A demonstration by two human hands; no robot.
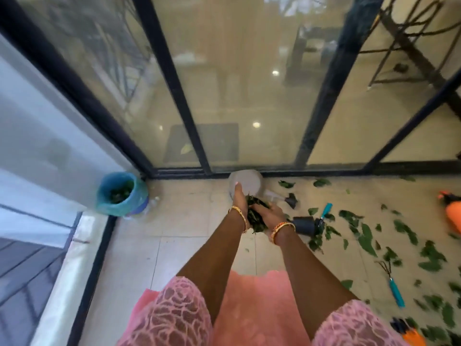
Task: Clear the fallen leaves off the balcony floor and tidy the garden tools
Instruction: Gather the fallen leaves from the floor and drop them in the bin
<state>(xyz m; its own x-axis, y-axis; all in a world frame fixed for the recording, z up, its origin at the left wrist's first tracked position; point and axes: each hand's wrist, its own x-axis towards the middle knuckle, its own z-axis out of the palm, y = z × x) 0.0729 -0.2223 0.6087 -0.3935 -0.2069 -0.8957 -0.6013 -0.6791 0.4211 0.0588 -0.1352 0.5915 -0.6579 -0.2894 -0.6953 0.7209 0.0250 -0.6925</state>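
A bunch of green leaves [254, 213] is pressed between my two hands above the tiled floor. My left hand [239, 201] lies against the bunch's left side with fingers straight, pointing away from me. My right hand [268, 213] curls round the bunch from the right. Many loose leaves [366, 236] litter the floor on the right. A bin with a blue liner [122, 193], holding leaves, stands in the left corner. Among the leaves lie a teal-handled hand rake [394, 288] and a teal-handled tool [325, 211].
A pale round pot [249, 181] sits against the black-framed glass doors [194, 108] just beyond my hands. A small black pot [303, 224] lies on its side. Orange objects lie at the right edge [452, 216] and bottom right [412, 337]. A rail edges the left.
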